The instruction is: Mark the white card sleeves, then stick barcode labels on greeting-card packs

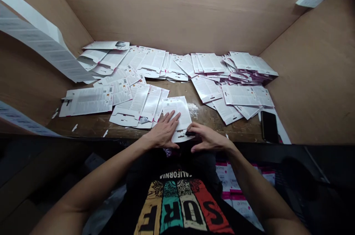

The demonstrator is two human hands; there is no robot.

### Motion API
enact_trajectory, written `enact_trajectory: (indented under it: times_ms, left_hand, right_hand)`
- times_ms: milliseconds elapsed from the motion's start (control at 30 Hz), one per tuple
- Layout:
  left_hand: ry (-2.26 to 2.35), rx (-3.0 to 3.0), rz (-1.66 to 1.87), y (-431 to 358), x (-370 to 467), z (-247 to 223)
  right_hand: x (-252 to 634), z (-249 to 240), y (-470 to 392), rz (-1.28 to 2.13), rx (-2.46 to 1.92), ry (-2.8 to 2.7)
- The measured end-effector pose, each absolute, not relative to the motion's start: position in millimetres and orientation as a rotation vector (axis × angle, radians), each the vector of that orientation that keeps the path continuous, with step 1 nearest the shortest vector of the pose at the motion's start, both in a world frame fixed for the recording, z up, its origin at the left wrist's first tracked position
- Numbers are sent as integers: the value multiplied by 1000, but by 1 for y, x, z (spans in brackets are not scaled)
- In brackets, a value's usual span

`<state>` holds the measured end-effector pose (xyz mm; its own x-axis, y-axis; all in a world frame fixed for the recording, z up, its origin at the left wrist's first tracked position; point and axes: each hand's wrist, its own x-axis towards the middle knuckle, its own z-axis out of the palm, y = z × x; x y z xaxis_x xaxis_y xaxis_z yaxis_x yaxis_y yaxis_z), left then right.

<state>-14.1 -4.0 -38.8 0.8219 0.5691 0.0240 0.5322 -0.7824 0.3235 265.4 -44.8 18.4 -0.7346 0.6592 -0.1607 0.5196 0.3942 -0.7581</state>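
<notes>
A white printed packet (pixel 184 113) with a hang-hole flap lies in front of me at the table's near edge. Flat on its left side rests my left hand (pixel 165 129), fingers stretched out, holding nothing. My right hand (pixel 206 137) is closed around a small black object (pixel 190 133), whose kind I cannot make out. That object touches or hovers just over the packet's flap, at the right edge. Just left of the packet, several similar white packets (pixel 152 102) lie overlapped, some with flaps showing.
More packets (pixel 241 96) are heaped at the right and along the back wall (pixel 177 13). A black phone (pixel 269 127) lies at the front right. A strip of labels (pixel 41 39) hangs at the left. Pink-and-white packs (pixel 240 205) sit below the table at the right.
</notes>
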Motion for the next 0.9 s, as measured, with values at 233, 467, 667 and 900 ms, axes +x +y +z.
enact_trajectory:
  times_ms: [233, 467, 667, 900]
  left_hand:
    - [820, 2576, 275, -4, -17, -40]
    - [732, 2794, 224, -31, -21, -45]
    - [676, 2774, 366, -75, -28, -35]
    - [1632, 2482, 554, -1, -139, -15]
  right_hand:
    - [238, -18, -52, 642, -1722, -2328]
    - [228, -26, -59, 509, -2052, -1993]
    - [242, -20, -74, 1578, -1507, -1291]
    - [318, 72, 56, 698, -1556, -1091]
